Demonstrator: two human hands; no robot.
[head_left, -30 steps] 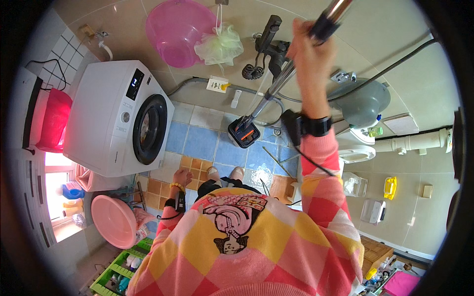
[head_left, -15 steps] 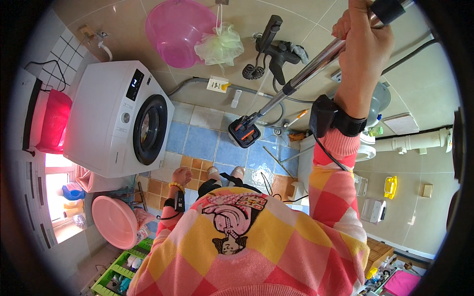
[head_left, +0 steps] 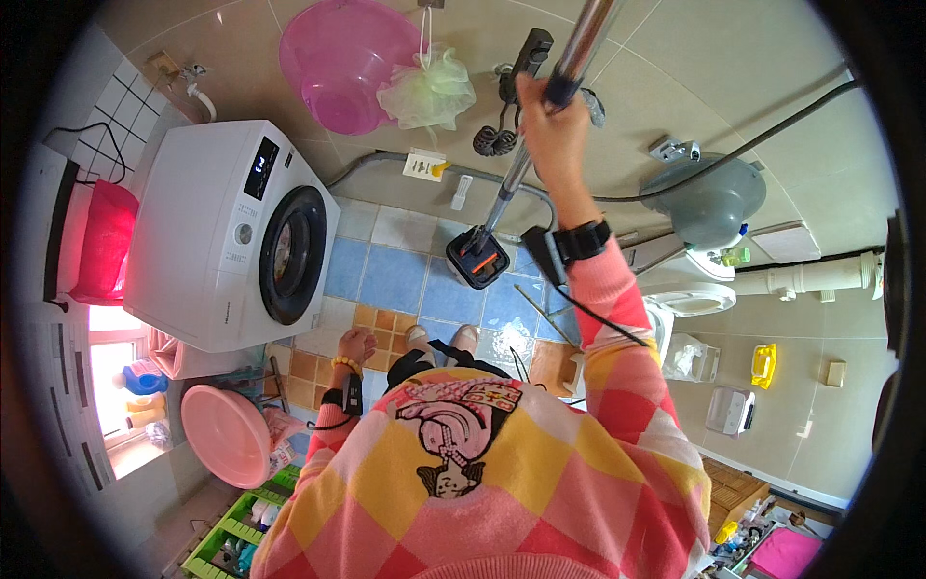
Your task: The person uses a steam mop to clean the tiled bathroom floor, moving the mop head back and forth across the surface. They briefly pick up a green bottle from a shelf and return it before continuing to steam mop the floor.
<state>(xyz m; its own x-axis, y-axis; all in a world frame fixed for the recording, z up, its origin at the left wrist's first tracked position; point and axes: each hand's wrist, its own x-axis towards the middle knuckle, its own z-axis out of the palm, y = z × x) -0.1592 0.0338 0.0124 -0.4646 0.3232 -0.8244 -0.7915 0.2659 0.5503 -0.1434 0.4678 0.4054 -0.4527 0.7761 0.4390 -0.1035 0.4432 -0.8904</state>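
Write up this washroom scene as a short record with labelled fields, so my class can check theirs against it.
Right grip: closed around a silver metal pole
Left grip: loosely curled, nothing seen in it
Pole's lower end: black square head with an orange strip, over blue square floor tiles
Left side: white boxy washing machine with a round black door
Wall ahead: translucent pink round basin; pale green mesh puff hanging at its right edge
Clothing: pink, yellow and white diamond-patterned sweater

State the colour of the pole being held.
The pole is silvery with dark collars, clearest in the head view.
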